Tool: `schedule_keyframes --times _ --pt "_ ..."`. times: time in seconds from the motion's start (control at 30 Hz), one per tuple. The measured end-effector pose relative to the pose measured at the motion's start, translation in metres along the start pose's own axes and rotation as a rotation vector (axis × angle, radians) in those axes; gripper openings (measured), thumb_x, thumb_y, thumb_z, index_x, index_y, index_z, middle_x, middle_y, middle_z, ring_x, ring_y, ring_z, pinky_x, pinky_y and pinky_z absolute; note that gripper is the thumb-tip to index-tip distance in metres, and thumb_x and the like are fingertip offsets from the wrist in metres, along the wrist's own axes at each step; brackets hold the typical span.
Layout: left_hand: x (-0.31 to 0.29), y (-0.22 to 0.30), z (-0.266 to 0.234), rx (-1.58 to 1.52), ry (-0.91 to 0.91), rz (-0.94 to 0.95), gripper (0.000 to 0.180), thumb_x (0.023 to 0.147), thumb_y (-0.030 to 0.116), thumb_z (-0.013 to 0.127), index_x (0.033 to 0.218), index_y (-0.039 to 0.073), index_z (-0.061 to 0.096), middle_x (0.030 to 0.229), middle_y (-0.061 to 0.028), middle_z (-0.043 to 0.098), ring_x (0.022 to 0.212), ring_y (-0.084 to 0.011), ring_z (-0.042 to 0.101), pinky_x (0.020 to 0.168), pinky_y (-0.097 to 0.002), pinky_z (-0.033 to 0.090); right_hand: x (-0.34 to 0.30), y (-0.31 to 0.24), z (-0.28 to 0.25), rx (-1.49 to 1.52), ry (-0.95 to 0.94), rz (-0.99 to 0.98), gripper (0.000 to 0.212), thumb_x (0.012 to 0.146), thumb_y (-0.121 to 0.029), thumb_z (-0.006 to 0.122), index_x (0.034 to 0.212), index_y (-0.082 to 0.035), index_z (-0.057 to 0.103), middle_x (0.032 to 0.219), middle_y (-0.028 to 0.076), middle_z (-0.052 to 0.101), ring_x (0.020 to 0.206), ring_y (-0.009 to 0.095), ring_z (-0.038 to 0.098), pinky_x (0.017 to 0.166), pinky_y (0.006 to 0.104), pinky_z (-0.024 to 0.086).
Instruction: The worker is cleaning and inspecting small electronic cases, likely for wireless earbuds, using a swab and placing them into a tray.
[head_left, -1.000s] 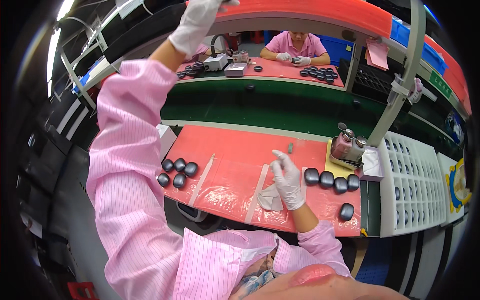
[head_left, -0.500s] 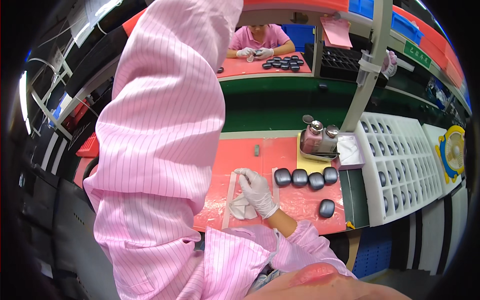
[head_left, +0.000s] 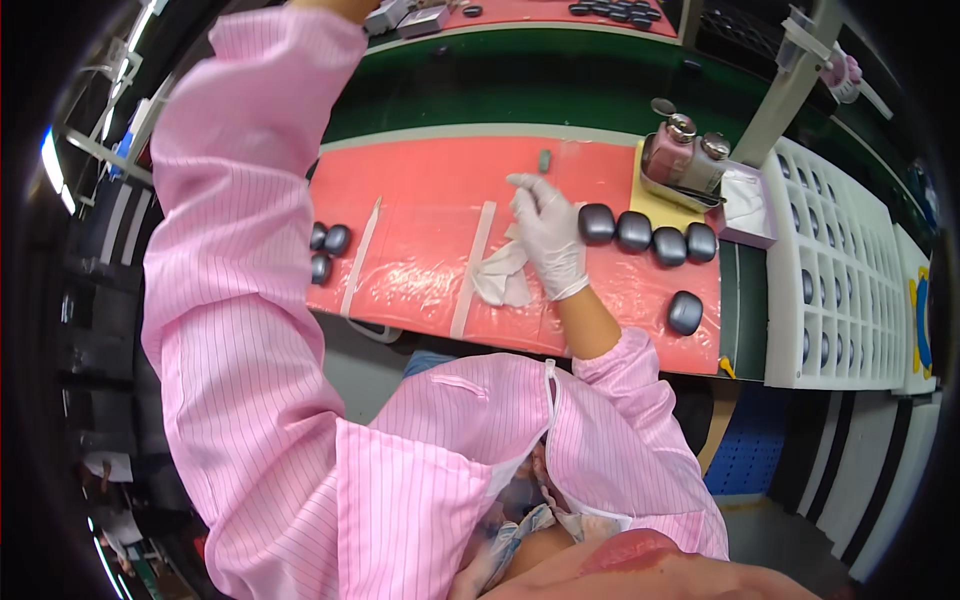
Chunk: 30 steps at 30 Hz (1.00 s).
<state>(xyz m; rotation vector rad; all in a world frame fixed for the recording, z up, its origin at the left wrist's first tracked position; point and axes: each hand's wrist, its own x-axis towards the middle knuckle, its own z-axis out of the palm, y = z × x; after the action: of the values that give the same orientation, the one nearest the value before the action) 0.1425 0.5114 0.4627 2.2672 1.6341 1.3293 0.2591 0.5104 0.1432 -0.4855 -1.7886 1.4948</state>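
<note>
My left arm, in a pink striped sleeve point(head_left: 235, 210), reaches up and forward; only the wrist shows at the top edge, and the hand is cut off. My right hand point(head_left: 550, 238), in a white glove, lies over the pink mat point(head_left: 420, 190) with fingers loosely stretched and nothing visible between them. Beside its palm lies a crumpled white cloth point(head_left: 503, 276). Just right of the hand is a row of several dark grey rounded cases point(head_left: 633, 231). Another dark grey case point(head_left: 685, 313) sits alone nearer me. Beyond the fingertips is a small grey-green block point(head_left: 544, 161).
Three more cases point(head_left: 337, 239) sit at the mat's left end. Pump bottles point(head_left: 670, 150) stand in a metal tray on yellow paper point(head_left: 660, 208). A box of white wipes point(head_left: 745, 205) and a white foam tray point(head_left: 840, 270) with cases stand right. A post point(head_left: 790, 90) rises behind.
My view has tipped down and shifted left, showing the mat's left end and its cases. My left arm now appears farther left. My right hand stays by the cloth, its fingers a little more spread.
</note>
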Motion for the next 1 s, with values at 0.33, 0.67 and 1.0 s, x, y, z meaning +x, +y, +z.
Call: schedule_keyframes --times 0.33,0.67,1.0 --pt "-0.349 -0.081 -0.026 0.755 -0.114 -0.882 0.049 0.088 0.026 0.062 0.132 0.009 0.047 0.114 -0.0171 0.061 0.107 -0.0299 0.059 0.094 -0.0362 0.044 -0.007 -0.001 0.008 0.088 -0.009 0.02 0.021 0.092 -0.007 0.052 0.108 -0.002 0.065 0.077 0.0 0.058 0.071 0.006 0.054 0.067 0.0197 0.045" --pt "-0.435 -0.128 -0.102 0.462 0.199 -1.056 0.056 0.089 0.026 0.064 0.135 0.001 0.042 0.121 -0.0174 0.055 0.105 -0.0229 0.057 0.086 -0.0316 0.047 0.001 0.004 0.015 -0.135 0.007 -0.045 0.023 0.091 -0.003 0.052 0.111 0.0 0.063 0.079 -0.001 0.056 0.072 0.006 0.052 0.068 0.0192 0.044" --pt "-0.269 -0.336 -0.079 0.702 -0.181 -0.841 0.069 0.085 0.042 0.056 0.139 0.002 0.037 0.143 -0.019 0.04 0.128 -0.0336 0.043 0.106 -0.039 0.036 0.011 0.004 0.025 -0.495 0.015 -0.231 0.024 0.084 0.002 0.054 0.104 -0.001 0.065 0.072 0.006 0.061 0.068 0.013 0.059 0.064 0.0244 0.047"
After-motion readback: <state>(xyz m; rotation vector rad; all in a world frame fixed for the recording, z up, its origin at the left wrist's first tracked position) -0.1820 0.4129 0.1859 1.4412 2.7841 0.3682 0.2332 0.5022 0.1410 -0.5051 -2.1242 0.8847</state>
